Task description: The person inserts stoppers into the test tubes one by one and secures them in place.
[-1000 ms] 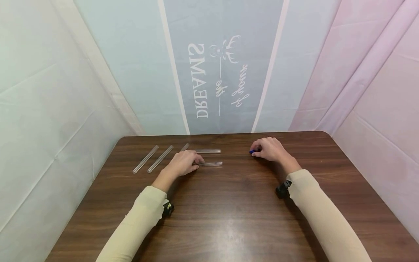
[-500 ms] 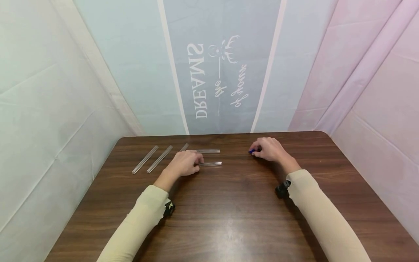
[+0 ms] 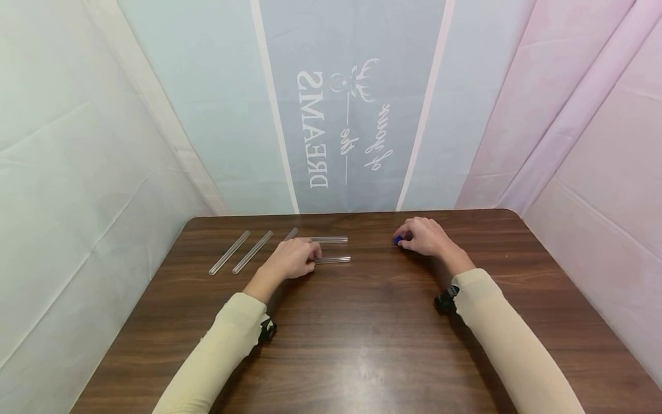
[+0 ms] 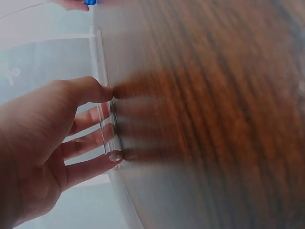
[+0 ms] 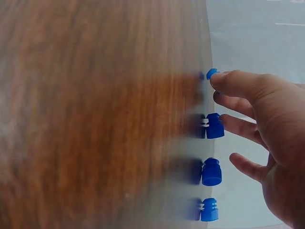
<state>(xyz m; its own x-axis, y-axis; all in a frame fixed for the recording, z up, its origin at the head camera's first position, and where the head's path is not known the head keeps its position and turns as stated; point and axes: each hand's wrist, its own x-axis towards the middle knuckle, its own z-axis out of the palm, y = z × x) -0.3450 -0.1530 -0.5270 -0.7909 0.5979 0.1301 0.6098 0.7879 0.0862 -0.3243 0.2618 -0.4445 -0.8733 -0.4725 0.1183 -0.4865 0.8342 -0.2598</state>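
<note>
My left hand [image 3: 291, 258] is over the table left of centre, holding a clear test tube [image 3: 333, 260] near its rounded end. In the left wrist view, the thumb lies on one side of this tube [image 4: 101, 57] and the fingers on the other. Farther right, my right hand [image 3: 425, 236] pinches a small blue stopper [image 3: 397, 240] between thumb and index finger. The right wrist view shows that stopper [image 5: 212, 73] mostly covered by the fingertips. A ribbed blue stopper [image 5: 215, 126] stands beside the other fingers, with two more blue stoppers [image 5: 211, 172] in line with it.
Another clear tube [image 3: 329, 239] lies parallel behind the held one. Two slanted tubes [image 3: 253, 252] lie at the left, and a third slanted tube [image 3: 292, 233] is partly behind my left hand. Pale cloth walls [image 3: 351, 172] surround the brown wooden table [image 3: 357, 328].
</note>
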